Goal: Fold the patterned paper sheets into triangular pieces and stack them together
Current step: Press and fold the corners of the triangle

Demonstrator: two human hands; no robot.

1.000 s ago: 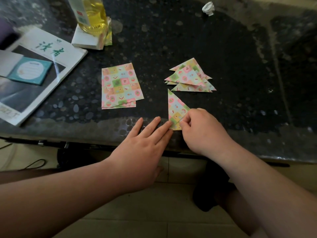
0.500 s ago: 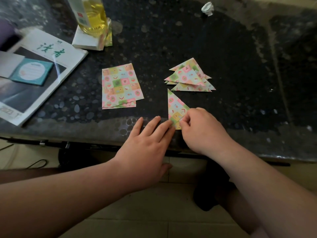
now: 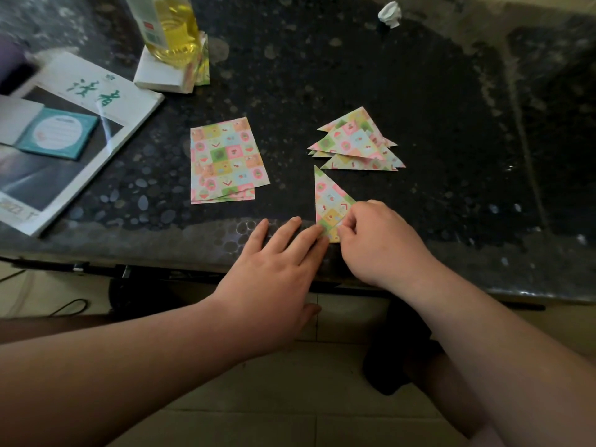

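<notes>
Pressing down on the triangle (image 3: 330, 203) at the near edge of the dark table (image 3: 435, 124). My left hand (image 3: 274, 269) lies flat, fingers together and stretched out, fingertips touching the triangle's lower left corner. My right hand (image 3: 377, 240) is curled, thumb and forefinger pinched on the triangle's lower right part, covering that corner. The triangle's sharp point aims away from me.

Just beyond its point: the pile (image 3: 354, 141) of folded triangles, loosely overlapped, edges not squared. The triangle I hold is near the pile but apart from it.

To the left, well apart from my hands: the sheets (image 3: 225, 159), unfolded, a small stack slightly fanned at the near edge.

Far left: a magazine (image 3: 96, 101) with a teal card (image 3: 58, 133) lying on it. Behind the sheets, a bottle (image 3: 171, 27) of yellow liquid stands on a white block (image 3: 158, 75). A crumpled white scrap (image 3: 390, 12) sits at the far side of the table.
</notes>
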